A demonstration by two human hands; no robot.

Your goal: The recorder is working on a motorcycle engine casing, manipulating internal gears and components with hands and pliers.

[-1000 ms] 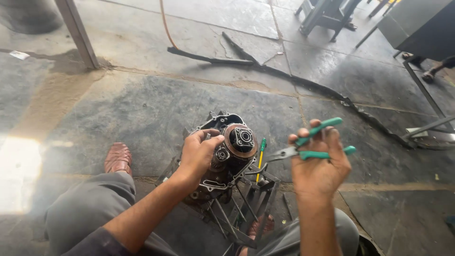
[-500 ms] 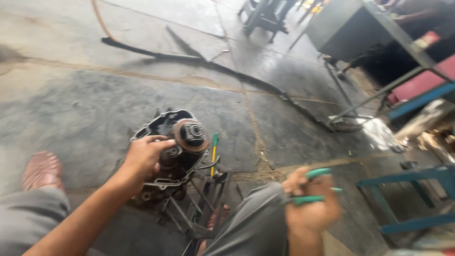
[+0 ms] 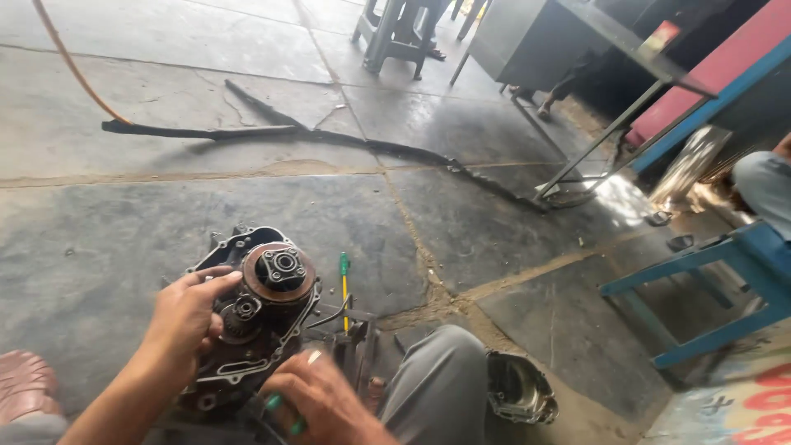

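One engine case (image 3: 247,330), dark and oily, on the stone floor (image 3: 99,247) between the person's knees; one rust-coloured round clutch drum (image 3: 280,270) on its face, one small gear (image 3: 245,309) below it.
One screwdriver (image 3: 344,284), green and yellow, just right of the case.
One loose round cover (image 3: 519,389) by the right knee.
One blue stool (image 3: 725,272) at right.
Left hand (image 3: 188,317): grip half open, fingers spread, fingertips touching the drum's edge and the gear.
Right hand (image 3: 317,395): grip closed round one pair of green-handled pliers (image 3: 284,414), low beside the case.
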